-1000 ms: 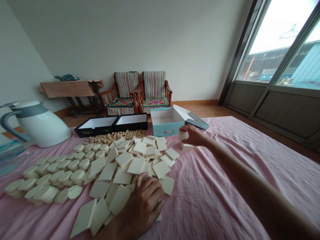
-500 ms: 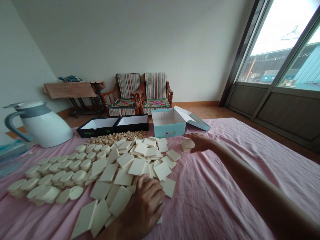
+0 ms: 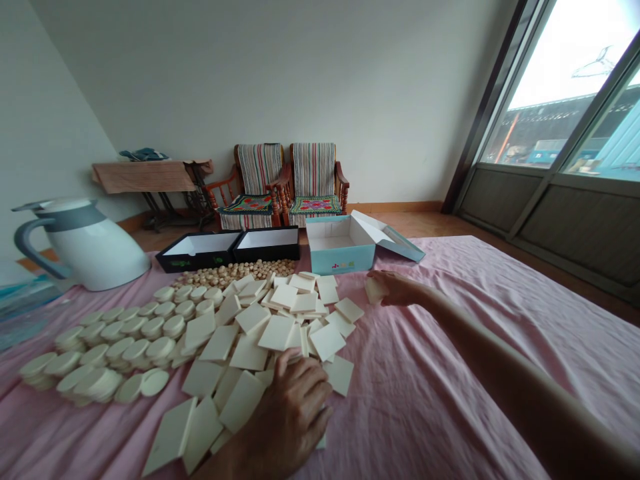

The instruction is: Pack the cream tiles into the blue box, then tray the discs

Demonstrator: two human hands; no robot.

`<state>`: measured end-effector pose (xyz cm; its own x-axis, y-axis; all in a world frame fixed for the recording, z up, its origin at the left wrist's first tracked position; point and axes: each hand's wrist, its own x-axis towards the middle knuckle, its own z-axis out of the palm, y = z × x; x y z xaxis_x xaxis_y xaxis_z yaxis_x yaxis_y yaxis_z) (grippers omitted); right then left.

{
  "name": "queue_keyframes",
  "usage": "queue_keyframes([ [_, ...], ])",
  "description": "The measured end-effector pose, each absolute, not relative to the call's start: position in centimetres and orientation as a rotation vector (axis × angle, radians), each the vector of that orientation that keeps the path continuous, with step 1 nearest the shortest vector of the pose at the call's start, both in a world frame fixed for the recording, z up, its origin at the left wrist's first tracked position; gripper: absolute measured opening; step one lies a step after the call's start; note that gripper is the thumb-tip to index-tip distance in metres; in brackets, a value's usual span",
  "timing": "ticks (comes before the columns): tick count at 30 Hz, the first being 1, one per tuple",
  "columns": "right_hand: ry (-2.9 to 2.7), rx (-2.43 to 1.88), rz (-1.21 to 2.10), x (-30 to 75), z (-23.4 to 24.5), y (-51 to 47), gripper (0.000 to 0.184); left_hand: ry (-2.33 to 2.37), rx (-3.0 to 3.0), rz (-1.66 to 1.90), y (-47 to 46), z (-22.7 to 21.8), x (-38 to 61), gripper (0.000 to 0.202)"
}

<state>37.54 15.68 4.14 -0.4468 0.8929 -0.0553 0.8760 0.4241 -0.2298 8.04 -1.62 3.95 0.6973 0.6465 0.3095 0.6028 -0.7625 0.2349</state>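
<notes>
My right hand (image 3: pixel 399 289) reaches far out over the cloth, its fingers closed on a small stack of pale square wooden tiles (image 3: pixel 374 291) that looks tilted. My left hand (image 3: pixel 299 400) rests palm down at the near right side of a loose heap of square tiles (image 3: pixel 274 333). Its fingers are curled under, and what they hold, if anything, is hidden. A sliver of a tile (image 3: pixel 322 441) shows beside it. Left of the heap stand rows of stacked round wooden discs (image 3: pixel 160 347), with small wooden beads (image 3: pixel 235 272) behind them.
A light blue box (image 3: pixel 341 259) with its lid (image 3: pixel 395 241) leaning on it stands at the back, beside two open black trays (image 3: pixel 267 253). A white jug (image 3: pixel 110 253) is at left. Pink cloth (image 3: pixel 440 347) covers the surface. Two chairs (image 3: pixel 313 180) are beyond.
My right hand has closed on the stack of square tiles, which now looks tilted rather than flat. My left hand stays in place on the heap. The view has shifted slightly.
</notes>
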Motion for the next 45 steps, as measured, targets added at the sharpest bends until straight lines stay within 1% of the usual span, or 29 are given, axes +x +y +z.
queue_keyframes([
  [6, -2.616, -1.608, 0.346, 36.7, 4.4, 16.0, 0.076, 1.035, 2.783, 0.567, -1.5, 4.0, 8.1, 0.008],
  [9, -2.618, -1.651, 0.345, 36.3, 4.7, 15.7, 0.081, 1.03, 2.778, 0.574, -1.6, 4.2, 8.1, 0.009],
  [11, -2.581, -1.682, 0.292, 35.8, 5.2, 15.1, 0.087, 1.028, 2.77, 0.575, -1.6, 4.2, 8.2, 0.009],
  [12, -2.555, -1.671, 0.248, 35.4, 5.5, 14.7, 0.087, 1.027, 2.766, 0.571, -1.6, 4.2, 8.2, 0.008],
  [13, -2.532, -1.634, 0.202, 35.0, 5.7, 14.1, 0.083, 1.03, 2.763, 0.569, -1.6, 4.2, 8.2, 0.009],
  [17, -2.617, -1.329, 0.108, 32.6, 6.1, 12.1, 0.053, 1.039, 2.765, 0.577, -1.6, 4.1, 8.2, 0.01],
  [18, -2.666, -1.268, 0.096, 32.0, 6.0, 11.7, 0.049, 1.038, 2.766, 0.581, -1.6, 4.0, 8.2, 0.01],
  [20, -2.742, -1.201, 0.08, 31.0, 5.4, 11.3, 0.046, 1.034, 2.768, 0.583, -1.6, 4.0, 8.1, 0.01],
  [24, -2.809, -1.175, 0.109, 30.0, 4.4, 11.3, 0.046, 1.034, 2.767, 0.577, -1.6, 3.9, 8.1, 0.011],
  [28, -2.758, -1.198, 0.089, 30.2, 5.1, 11.4, 0.049, 1.046, 2.765, 0.576, -1.6, 3.8, 8.0, 0.009],
  [33, -2.471, -1.457, 0.027, 32.9, 7.7, 12.6, 0.051, 1.032, 2.767, 0.569, -1.7, 3.9, 8.1, 0.009],
  [37, -2.503, -1.671, 0.067, 35.6, 7.8, 14.2, 0.054, 1.03, 2.777, 0.58, -1.7, 4.1, 8.1, 0.009],
  [43, -2.554, -1.707, 0.145, 36.8, 6.7, 14.6, 0.062, 1.042, 2.806, 0.601, -1.7, 4.2, 8.1, 0.005],
  [45, -2.553, -1.657, 0.174, 36.3, 6.9, 14.3, 0.058, 1.045, 2.805, 0.598, -1.7, 4.2, 8.1, 0.005],
])
